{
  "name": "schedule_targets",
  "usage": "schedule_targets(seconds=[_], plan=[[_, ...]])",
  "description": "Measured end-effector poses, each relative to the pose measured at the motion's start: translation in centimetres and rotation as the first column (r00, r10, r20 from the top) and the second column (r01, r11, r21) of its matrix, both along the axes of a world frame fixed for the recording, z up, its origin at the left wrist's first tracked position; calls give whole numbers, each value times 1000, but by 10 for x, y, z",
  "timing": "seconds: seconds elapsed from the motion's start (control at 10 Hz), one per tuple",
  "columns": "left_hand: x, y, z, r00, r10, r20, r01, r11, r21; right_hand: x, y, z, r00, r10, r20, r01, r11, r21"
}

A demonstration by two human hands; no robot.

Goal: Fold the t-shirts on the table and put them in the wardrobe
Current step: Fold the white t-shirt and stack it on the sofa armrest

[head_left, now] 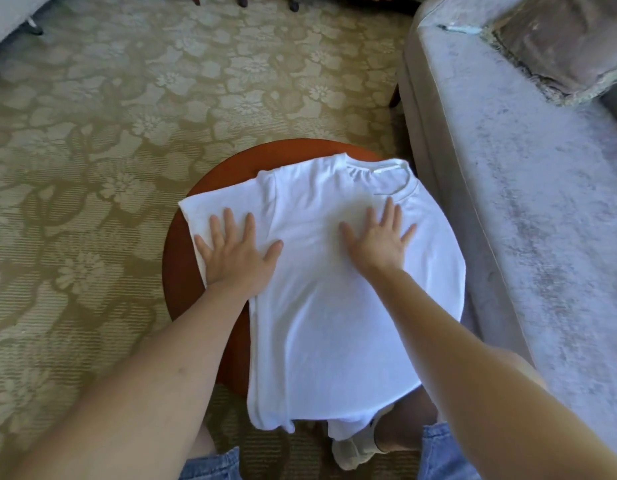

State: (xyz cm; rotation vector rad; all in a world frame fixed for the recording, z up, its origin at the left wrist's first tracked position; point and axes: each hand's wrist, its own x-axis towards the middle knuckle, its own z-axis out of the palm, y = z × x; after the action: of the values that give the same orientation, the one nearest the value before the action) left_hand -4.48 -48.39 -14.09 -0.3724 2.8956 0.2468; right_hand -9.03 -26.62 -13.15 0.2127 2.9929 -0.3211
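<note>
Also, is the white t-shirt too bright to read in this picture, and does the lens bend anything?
Head view: the t-shirt is nearly washed out, so few creases show; the left hand and right hand, flat on it, look fairly sharp, without motion blur; the wide lens curves the long edge of the sofa.

There is one white t-shirt (334,306) and one round table (177,271). Two hands are in view, the left hand (236,254) and the right hand (379,242). On the right there is one sofa (525,202), with one cushion (563,46) at its far end. There is one patterned carpet (127,116), and one sock (352,452) shows at the near edge.
</note>
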Motion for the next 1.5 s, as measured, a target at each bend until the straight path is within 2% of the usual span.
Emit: schedule_targets(seconds=[0.1,0.2,0.3,0.4,0.5,0.6,0.7,0.9,1.0,1.2,1.3,1.4,1.5], plan=[[-1,-9,0,999,-25,-44,25,999,19,-4,-36,-1,981,191,42,-190,981,-27],[-6,-19,-2,993,-12,-120,19,998,57,-3,-49,-13,966,251,54,-253,967,35],[-10,-26,-6,943,168,-288,-122,978,171,-2,-48,-18,968,249,35,-251,966,58],[-14,-30,-8,822,392,-413,-297,914,277,-1,-49,-17,969,246,34,-248,967,60],[-19,-37,-9,804,502,-318,-423,860,286,-2,-51,-17,968,247,45,-250,966,71],[-22,-47,-8,852,484,-201,-439,869,230,-3,-55,-15,967,246,59,-250,965,74],[-18,-61,-5,894,415,-170,-380,902,204,-6,-61,-16,964,257,69,-263,961,87],[-16,-89,-5,927,368,-76,-320,880,351,-14,-74,-15,952,293,82,-301,948,107],[-16,-94,-10,913,393,-106,-314,846,431,-14,-83,-16,950,305,75,-312,943,114],[-16,-99,-2,820,511,-256,-314,777,546,-17,-102,-16,947,311,75,-318,942,111],[-14,-110,11,792,528,-306,-320,786,530,-20,-117,-17,943,325,67,-330,938,105],[-12,-125,26,817,513,-264,-337,795,504,-23,-143,-19,935,349,56,-353,931,96],[-10,-138,45,870,455,-191,-319,814,486,-27,-162,-16,910,398,113,-406,912,56]])
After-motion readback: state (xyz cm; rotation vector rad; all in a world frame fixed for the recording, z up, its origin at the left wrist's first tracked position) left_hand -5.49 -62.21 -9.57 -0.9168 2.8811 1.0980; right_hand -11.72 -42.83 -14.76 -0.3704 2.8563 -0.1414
